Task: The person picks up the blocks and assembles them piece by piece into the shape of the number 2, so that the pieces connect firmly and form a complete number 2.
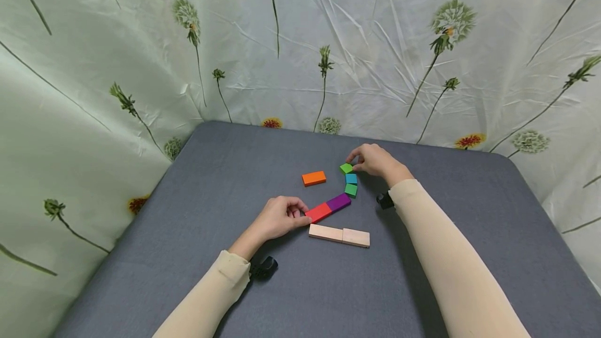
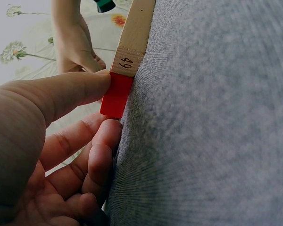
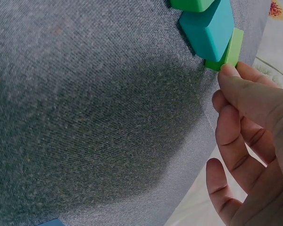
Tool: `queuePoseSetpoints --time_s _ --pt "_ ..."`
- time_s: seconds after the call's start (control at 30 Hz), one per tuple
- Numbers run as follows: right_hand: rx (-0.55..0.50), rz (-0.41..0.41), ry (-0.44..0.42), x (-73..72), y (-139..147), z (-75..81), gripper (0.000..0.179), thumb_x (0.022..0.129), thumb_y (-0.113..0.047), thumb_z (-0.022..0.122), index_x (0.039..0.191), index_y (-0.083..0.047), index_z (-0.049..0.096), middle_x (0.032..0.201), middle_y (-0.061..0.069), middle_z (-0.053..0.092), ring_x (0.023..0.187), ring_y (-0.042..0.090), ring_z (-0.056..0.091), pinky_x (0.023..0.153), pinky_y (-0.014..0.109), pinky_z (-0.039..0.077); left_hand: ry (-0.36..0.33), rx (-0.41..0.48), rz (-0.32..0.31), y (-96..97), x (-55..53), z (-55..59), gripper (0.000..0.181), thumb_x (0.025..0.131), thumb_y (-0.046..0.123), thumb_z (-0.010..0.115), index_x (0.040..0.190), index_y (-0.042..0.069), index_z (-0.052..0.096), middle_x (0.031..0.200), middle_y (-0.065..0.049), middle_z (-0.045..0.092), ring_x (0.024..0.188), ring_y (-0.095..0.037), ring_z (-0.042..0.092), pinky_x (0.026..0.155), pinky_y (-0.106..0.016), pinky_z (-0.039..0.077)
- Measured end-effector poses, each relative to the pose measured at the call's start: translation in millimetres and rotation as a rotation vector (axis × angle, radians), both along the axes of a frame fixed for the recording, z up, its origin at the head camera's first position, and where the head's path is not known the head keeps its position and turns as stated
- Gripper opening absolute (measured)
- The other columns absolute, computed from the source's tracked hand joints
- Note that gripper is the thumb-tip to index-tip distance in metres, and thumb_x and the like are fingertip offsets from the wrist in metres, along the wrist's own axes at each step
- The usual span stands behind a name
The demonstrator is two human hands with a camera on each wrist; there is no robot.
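The left hand (image 1: 283,216) pinches a red rectangular block (image 1: 319,213); the right hand (image 1: 375,161) pinches a light-green block (image 1: 346,168), forefinger tip hidden behind it in the right wrist view. Just right of the left hand, two pale wooden bars (image 1: 339,235) lie end to end on woven grey cloth (image 1: 300,296), one stamped 49. Beyond, a purple rectangular block (image 1: 339,202) meets the red one; small green (image 1: 350,190) and teal-blue blocks (image 1: 351,178) lead towards the right hand. An orange rectangular block (image 1: 313,178) lies left of that hand.
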State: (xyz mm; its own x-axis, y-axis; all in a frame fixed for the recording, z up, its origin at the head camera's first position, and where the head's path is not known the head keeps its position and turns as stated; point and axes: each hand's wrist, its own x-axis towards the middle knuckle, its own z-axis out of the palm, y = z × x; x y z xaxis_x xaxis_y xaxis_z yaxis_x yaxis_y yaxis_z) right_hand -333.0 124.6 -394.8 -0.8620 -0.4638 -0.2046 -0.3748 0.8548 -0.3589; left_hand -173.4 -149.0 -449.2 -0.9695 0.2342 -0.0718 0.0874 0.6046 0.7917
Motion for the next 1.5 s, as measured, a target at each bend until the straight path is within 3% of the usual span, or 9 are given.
queuePoseSetpoints --time_s 0.9,1.5 --pt "-0.012 0.011 -0.019 -1.7 0.2 0.0 0.029 0.102 -0.007 0.072 0.13 -0.009 0.076 0.122 0.022 0.074 0.108 0.034 0.071 0.092 0.047 0.058 0.019 0.009 -0.016 -1.6 -0.9 -2.0 0.014 0.091 0.022 0.087 0.098 0.013 0.078 0.074 0.005 0.059 0.067 -0.009 0.05 0.061 -0.023 0.039" --pt "-0.021 0.02 -0.013 -1.8 -0.1 0.8 0.029 0.102 -0.006 0.073 0.13 -0.008 0.077 0.12 0.022 0.075 0.103 0.031 0.07 0.09 0.045 0.058 0.015 0.013 -0.018 -1.6 -0.8 -0.9 0.014 0.091 0.022 0.087 0.097 0.013 0.078 0.074 0.005 0.059 0.066 -0.009 0.05 0.06 -0.023 0.038"
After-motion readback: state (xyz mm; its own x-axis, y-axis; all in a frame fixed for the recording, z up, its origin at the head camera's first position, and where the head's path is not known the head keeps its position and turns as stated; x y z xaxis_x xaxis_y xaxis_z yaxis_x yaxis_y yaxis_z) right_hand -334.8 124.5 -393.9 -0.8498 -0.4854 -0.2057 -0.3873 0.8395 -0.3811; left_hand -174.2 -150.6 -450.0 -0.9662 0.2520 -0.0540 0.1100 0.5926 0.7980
